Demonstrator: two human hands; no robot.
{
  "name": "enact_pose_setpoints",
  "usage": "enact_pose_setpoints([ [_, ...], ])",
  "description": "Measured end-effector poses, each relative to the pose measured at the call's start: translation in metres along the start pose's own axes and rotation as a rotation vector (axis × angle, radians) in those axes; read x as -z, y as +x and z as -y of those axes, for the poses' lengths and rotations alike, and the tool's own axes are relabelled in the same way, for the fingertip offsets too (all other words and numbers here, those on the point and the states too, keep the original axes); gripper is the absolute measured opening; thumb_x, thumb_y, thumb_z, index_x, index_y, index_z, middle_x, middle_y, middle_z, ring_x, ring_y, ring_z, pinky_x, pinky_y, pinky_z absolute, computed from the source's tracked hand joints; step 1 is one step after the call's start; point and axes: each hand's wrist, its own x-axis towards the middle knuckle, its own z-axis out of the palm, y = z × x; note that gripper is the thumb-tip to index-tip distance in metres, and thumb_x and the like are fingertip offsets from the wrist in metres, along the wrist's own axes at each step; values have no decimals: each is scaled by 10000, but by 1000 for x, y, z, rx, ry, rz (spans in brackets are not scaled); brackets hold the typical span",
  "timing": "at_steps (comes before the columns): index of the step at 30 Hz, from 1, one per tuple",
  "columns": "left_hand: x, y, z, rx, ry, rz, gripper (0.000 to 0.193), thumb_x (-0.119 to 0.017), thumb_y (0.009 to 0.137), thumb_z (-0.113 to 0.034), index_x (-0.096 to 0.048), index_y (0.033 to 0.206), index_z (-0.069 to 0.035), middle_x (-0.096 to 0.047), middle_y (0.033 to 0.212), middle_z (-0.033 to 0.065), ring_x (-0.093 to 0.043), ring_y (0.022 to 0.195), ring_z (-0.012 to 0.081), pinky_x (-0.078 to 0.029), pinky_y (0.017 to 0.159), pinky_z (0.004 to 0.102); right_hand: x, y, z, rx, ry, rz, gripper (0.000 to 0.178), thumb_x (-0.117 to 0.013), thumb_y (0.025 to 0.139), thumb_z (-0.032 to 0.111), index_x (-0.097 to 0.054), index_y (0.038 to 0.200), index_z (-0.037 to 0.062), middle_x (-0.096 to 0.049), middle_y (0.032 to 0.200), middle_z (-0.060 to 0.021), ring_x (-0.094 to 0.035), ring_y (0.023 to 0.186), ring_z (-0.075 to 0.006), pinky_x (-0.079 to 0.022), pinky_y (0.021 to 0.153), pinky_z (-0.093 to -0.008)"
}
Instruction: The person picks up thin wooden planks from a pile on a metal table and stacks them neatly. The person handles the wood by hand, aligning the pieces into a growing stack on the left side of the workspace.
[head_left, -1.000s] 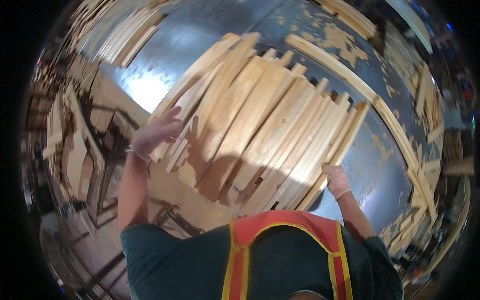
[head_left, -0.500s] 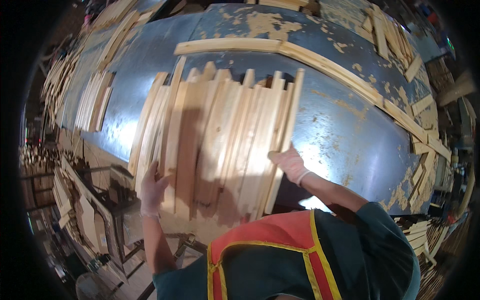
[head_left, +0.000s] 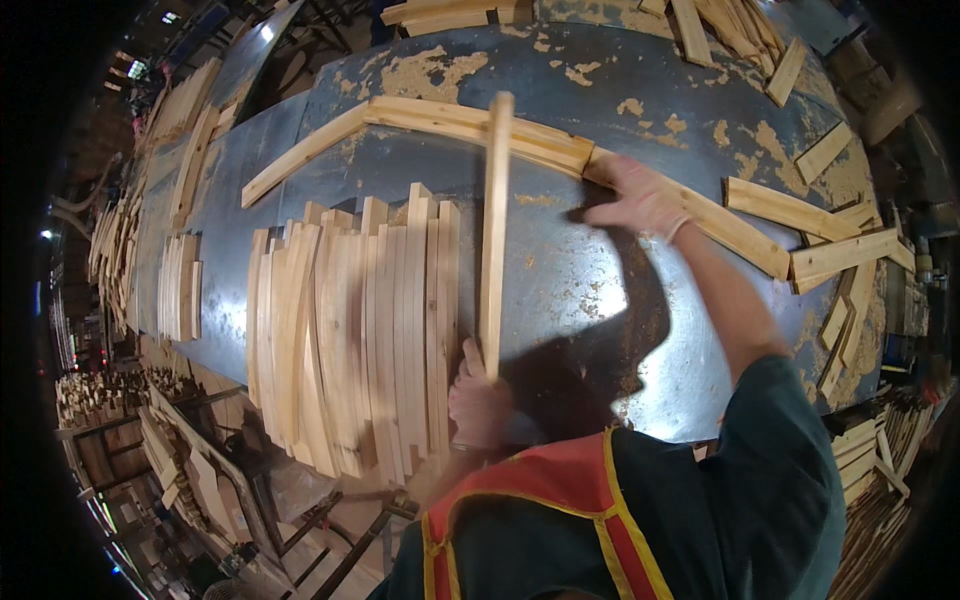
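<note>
My left hand [head_left: 480, 405], in a pale glove, is closed around the near end of a wooden strip [head_left: 496, 230]. The strip points away from me, standing apart from the stack, and its far end overlaps the row of boards. To its left lies a wide bundle of wooden strips [head_left: 385, 310], side by side with uneven ends. My right hand [head_left: 645, 200], gloved and slightly blurred, is over a long wooden board [head_left: 720, 230] in the row. Its thumb is spread from the fingers; whether it touches the board cannot be made out.
Beneath everything is a dark metal tabletop [head_left: 560, 270] with sawdust patches [head_left: 430, 80]. More boards end to end [head_left: 310, 150] curve across it. Loose short pieces [head_left: 840, 255] lie at the right, a smaller strip bundle [head_left: 180, 290] at the left. A metal frame [head_left: 235, 480] stands near left.
My left hand has gone from the bundle's left side to a single strip at its right. My right hand has left the bundle's right edge and reached farther out, over the board row.
</note>
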Motion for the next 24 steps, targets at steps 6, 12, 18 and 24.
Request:
enact_pose_setpoints([
  [6,-1,7,26,22,-187,-12,627,-564,983,-160,-420,1582,-41,-677,1230,240,-701,1028,405,-558,930,522,-37,-83,-133,-248,-314,-93,1021,-842,754,437,-397,1616,118,-551,1483,-222,-460,1444,-415,-422,1180,-472],
  [12,-9,-12,72,19,-553,-30,545,-628,996,-157,-497,1492,27,-677,942,166,-699,914,269,-570,791,439,-96,-186,-144,-340,486,-310,817,-770,889,280,-432,1603,74,-604,1381,-215,-613,1257,-353,-474,1122,-412],
  [18,39,-18,73,195,-1342,249,411,-625,978,-105,-574,1368,16,-664,947,43,-684,881,162,-584,686,328,-99,-161,1,-310,1207,-340,781,-726,951,259,-401,1597,-36,-610,1416,-161,-603,1226,-225,-483,1059,-341],
  [24,76,-28,104,34,-1599,268,393,-614,932,-92,-615,1322,-39,-677,1023,35,-701,875,167,-618,702,319,-225,-82,128,-300,741,-77,735,-666,958,454,-515,1482,-39,-681,1308,-271,-645,1225,-382,-487,1069,-416],
])
